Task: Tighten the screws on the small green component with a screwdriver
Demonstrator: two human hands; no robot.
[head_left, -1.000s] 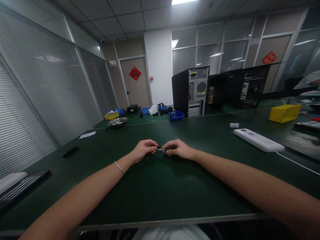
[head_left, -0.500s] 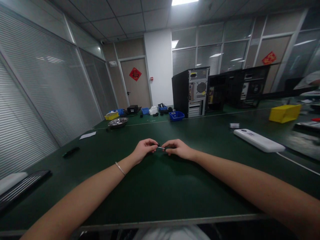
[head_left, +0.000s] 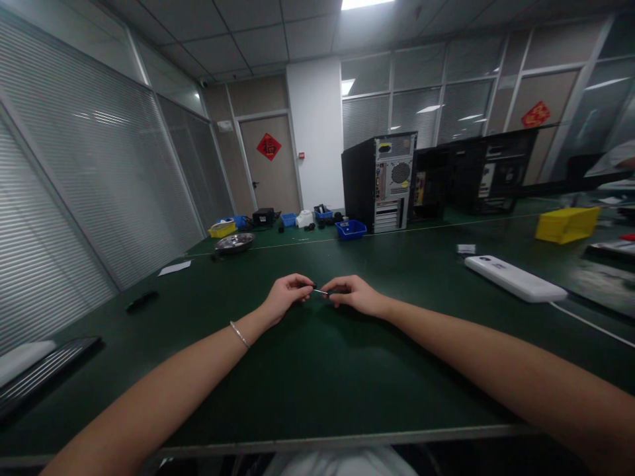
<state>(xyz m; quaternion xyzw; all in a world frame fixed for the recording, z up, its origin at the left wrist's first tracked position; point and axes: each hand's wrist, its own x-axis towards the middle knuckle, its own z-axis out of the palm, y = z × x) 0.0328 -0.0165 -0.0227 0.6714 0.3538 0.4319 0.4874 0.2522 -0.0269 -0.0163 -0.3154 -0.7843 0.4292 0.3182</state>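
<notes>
Over the middle of the table, a thin silvery rod with dark ends (head_left: pixel 320 291) spans the short gap between my two hands. My left hand (head_left: pixel 289 292) pinches its left end between thumb and fingers, and a small dark part shows at the fingertips. At the other end, the fingers of my right hand (head_left: pixel 354 295) are closed around a dark part, mostly hidden by them. A thin bracelet (head_left: pixel 239 334) circles my left wrist. The rod is too small to tell its exact kind.
On the green table (head_left: pixel 297 383), a white device with a cable (head_left: pixel 513 277) lies right. Farther back are a computer tower (head_left: pixel 380 185), a blue bin (head_left: pixel 350 229), a metal dish (head_left: pixel 235 242) and a yellow bin (head_left: pixel 567 225). A keyboard (head_left: pixel 47 373) sits at left.
</notes>
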